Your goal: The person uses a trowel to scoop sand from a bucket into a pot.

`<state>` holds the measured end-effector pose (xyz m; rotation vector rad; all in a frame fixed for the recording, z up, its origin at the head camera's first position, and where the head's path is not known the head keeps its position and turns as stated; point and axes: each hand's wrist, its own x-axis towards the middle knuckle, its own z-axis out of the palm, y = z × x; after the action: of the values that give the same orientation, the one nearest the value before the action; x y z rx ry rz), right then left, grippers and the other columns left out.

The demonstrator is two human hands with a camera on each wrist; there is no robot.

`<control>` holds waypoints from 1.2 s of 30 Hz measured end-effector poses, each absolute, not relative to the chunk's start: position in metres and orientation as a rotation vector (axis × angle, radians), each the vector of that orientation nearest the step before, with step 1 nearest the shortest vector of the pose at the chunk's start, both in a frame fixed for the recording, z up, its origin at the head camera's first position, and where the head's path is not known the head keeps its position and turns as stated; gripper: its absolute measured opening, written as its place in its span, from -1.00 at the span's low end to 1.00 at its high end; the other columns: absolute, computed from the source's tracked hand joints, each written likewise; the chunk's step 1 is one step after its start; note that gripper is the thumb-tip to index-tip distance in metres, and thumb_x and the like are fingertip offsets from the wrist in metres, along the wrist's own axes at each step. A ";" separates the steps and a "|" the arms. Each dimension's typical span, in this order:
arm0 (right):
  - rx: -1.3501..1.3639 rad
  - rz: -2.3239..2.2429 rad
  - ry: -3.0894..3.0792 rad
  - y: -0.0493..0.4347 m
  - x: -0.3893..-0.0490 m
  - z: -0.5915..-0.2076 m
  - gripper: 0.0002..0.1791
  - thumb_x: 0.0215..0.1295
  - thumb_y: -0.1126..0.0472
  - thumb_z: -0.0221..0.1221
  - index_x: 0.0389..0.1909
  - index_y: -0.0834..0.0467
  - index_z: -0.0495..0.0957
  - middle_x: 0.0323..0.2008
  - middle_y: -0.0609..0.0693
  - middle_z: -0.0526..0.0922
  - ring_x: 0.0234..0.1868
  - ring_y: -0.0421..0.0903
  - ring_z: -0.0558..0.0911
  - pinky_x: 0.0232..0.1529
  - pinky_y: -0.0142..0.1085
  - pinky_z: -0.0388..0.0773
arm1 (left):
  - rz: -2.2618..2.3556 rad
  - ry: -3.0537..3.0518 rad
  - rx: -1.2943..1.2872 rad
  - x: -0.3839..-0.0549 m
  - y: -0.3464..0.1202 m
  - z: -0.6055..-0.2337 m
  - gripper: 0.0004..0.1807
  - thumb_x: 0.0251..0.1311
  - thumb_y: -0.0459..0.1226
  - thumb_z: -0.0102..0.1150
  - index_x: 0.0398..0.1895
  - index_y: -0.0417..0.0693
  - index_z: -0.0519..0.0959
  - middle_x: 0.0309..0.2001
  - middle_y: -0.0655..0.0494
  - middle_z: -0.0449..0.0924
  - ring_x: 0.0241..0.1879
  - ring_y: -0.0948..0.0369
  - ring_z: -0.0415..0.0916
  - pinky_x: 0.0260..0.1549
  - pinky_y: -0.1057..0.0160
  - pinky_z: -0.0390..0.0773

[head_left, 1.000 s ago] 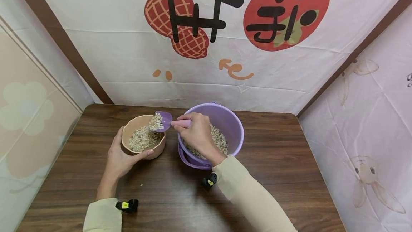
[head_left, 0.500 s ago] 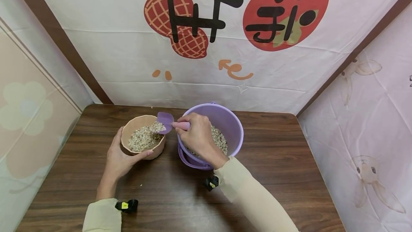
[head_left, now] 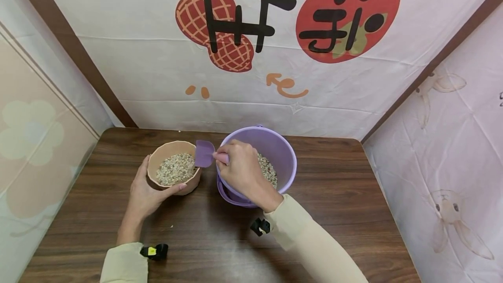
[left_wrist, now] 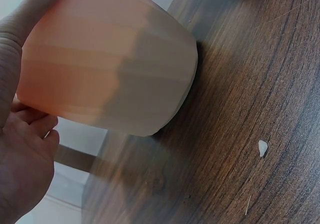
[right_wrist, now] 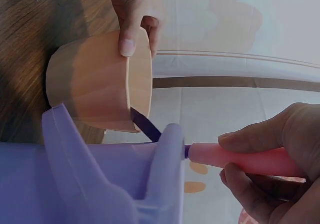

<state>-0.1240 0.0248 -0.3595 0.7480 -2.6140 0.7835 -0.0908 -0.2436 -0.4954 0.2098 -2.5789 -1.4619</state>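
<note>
In the head view my left hand (head_left: 146,196) grips a peach, ridged flowerpot (head_left: 190,185), thumb on the near side and fingers at the far left. Pale flaky grain (head_left: 176,168) partly fills the pot. With my right hand (head_left: 242,167) I hold the pink handle (right_wrist: 235,159) of a small shovel. Its purple blade (head_left: 204,153) is tilted over the pot's right rim, and I see no grain on its visible face. A purple bucket (head_left: 280,152) stands under my right hand, with more grain (head_left: 267,170) inside, partly hidden by the hand.
The dark wooden table (head_left: 326,213) carries the pot and the bucket. A stray pale flake (left_wrist: 263,148) lies near the pot. The bucket's handle (head_left: 232,198) hangs down at its near left side. Printed cloth walls (head_left: 157,69) enclose the back and sides.
The grain on the shovel has slid off into the pot. The blade has turned over and shifted slightly right and nearer. My left hand and the pot have stayed in place.
</note>
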 end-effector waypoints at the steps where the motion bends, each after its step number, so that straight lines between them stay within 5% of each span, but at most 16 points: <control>1: 0.760 0.780 -2.611 0.025 -0.123 -0.359 -0.91 0.13 0.29 0.39 -0.33 0.11 0.81 -0.39 -0.08 0.71 -0.35 -0.10 0.71 -0.29 -0.20 0.67 | -1.461 -2.578 0.211 -0.091 -0.244 -0.495 0.48 -0.27 -0.04 0.74 0.67 0.09 -0.13 0.55 -0.21 0.06 0.46 -0.23 0.10 0.32 -0.40 0.15; 20: 0.754 0.990 -2.452 0.040 -0.120 -0.360 -0.85 0.04 0.28 0.49 -0.32 0.10 0.82 -0.39 -0.09 0.75 -0.34 -0.18 0.71 -0.28 -0.26 0.61 | -1.458 -2.581 0.221 -0.091 -0.243 -0.494 0.46 -0.26 -0.04 0.73 0.67 0.10 -0.12 0.55 -0.20 0.06 0.46 -0.21 0.10 0.33 -0.38 0.15; 36: 0.450 1.442 -2.374 0.085 -0.111 -0.357 -0.75 -0.08 0.31 0.58 -0.31 0.12 0.83 -0.36 -0.13 0.78 -0.31 -0.19 0.71 -0.30 -0.29 0.62 | -1.432 -2.585 0.211 -0.091 -0.243 -0.494 0.45 -0.27 -0.03 0.73 0.66 0.03 -0.09 0.55 -0.23 0.07 0.46 -0.23 0.10 0.32 -0.40 0.15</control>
<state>-0.1106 0.0850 -0.3569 0.4503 -2.3745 1.4422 -0.0907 -0.2432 -0.4937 0.2112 -2.5850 -1.4316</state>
